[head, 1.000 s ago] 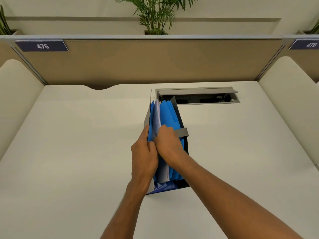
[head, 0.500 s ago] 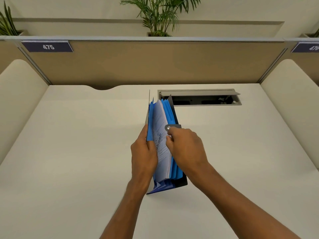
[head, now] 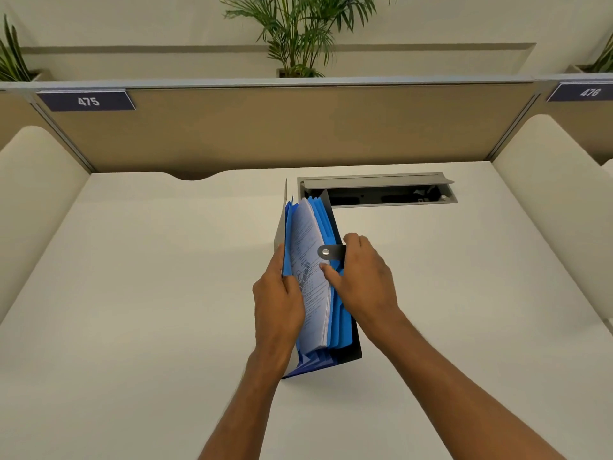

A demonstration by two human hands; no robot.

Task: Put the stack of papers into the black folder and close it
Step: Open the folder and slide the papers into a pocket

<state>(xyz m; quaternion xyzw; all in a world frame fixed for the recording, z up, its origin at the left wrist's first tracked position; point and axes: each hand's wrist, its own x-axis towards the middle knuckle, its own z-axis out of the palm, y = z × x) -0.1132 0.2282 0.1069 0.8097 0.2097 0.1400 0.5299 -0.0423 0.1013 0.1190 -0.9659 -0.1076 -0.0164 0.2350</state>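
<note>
The black folder [head: 355, 346] stands on its spine in the middle of the desk, its blue accordion pockets [head: 341, 323] fanned open. The stack of printed papers [head: 310, 270] sits inside one pocket, leaning left. My left hand [head: 277, 300] grips the folder's left grey cover [head: 280, 227] and the front pockets. My right hand [head: 363, 277] holds the right cover, with the grey snap strap [head: 330, 252] pulled over the top of the papers under my fingers and my thumb resting against the sheets.
The white desk [head: 132, 293] has an open grey cable tray [head: 378, 190] just behind the folder. A tan partition [head: 265, 127] closes the back, padded side panels [head: 33, 200] flank the desk, and a potted plant [head: 298, 31] stands beyond.
My right hand came off the papers, took the snap strap and drew back to the folder's right cover. The papers settled deeper and leaned left. My left hand stayed put.
</note>
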